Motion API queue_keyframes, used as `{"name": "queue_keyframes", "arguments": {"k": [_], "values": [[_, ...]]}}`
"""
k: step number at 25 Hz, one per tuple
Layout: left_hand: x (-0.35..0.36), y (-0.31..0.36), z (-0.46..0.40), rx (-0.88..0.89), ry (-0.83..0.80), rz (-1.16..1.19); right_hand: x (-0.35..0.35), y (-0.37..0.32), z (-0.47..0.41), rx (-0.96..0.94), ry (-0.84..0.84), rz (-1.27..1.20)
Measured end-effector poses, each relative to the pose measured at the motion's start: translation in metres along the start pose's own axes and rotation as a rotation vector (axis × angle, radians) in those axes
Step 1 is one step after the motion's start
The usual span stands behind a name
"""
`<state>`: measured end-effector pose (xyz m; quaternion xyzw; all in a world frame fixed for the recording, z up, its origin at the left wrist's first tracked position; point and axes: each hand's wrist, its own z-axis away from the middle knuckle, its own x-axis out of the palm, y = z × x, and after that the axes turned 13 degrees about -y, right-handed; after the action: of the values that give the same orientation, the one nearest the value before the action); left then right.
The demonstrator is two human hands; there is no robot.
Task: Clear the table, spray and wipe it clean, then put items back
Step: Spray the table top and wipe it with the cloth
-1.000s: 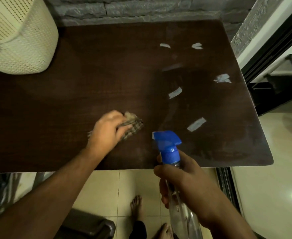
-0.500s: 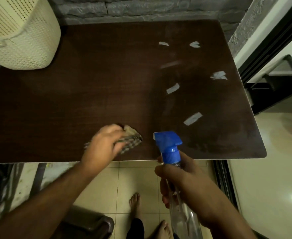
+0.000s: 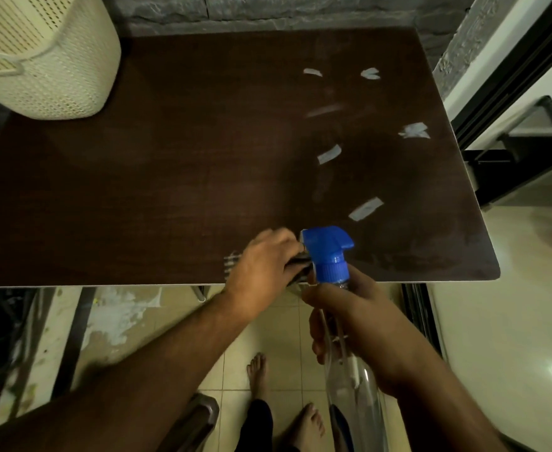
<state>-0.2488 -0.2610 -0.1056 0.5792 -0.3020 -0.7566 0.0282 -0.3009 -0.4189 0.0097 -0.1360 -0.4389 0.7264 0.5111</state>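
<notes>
A: What could go wrong from here?

B: The left hand (image 3: 265, 259) is closed over a checked cloth (image 3: 232, 261) pressed on the tabletop (image 3: 170, 190), right at its near edge. One stroke too far toward the body and the cloth slides off onto the floor tiles (image 3: 232, 363).

A: And the other hand?

B: The right hand (image 3: 359, 324) is wrapped round the neck of a clear spray bottle (image 3: 349, 380), its blue nozzle (image 3: 327, 246) just beside the left hand's knuckles. The two could knock together, or a squeeze of the trigger might wet the hand and not the wood.

A: Those pale scraps (image 3: 365, 208) on the right half?

B: Several lie scattered there, well apart from the cloth. A damp wipe may smear them or push them over the edge rather than lift them. The cream perforated basket (image 3: 46, 53) stands at the far left corner, so that patch would be missed unless it is moved.

A: What can't you make out?

B: Most of the cloth is hidden under the hand; only a checked corner shows. Whether a finger rests on the trigger I cannot tell. The liquid level in the bottle is unclear, its base is cut off, the light is dim, and whether the wood is wet is hard to judge.
</notes>
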Motion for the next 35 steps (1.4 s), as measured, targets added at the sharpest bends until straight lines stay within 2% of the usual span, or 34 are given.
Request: {"name": "queue_keyframes", "arguments": {"k": [7,13,17,20,25,35], "values": [[-0.007,-0.025,0.042,0.083,-0.113,-0.121,-0.009,0.013,0.009,0.032,0.000,-0.010],[0.004,0.024,-0.013,0.111,-0.109,-0.007,-0.020,0.016,0.016,0.037,0.059,-0.073],[-0.009,0.001,-0.057,-0.015,0.058,-0.012,-0.029,0.015,0.017,0.028,0.097,-0.072],[-0.010,-0.018,-0.036,-0.080,0.123,-0.020,-0.033,0.014,0.020,0.016,0.095,-0.084],[0.005,-0.018,0.016,0.125,-0.052,-0.108,-0.028,0.012,0.015,0.021,0.057,-0.142],[-0.049,-0.076,-0.140,-0.026,0.164,-0.021,-0.035,-0.038,-0.053,-0.058,0.056,-0.110]]}}
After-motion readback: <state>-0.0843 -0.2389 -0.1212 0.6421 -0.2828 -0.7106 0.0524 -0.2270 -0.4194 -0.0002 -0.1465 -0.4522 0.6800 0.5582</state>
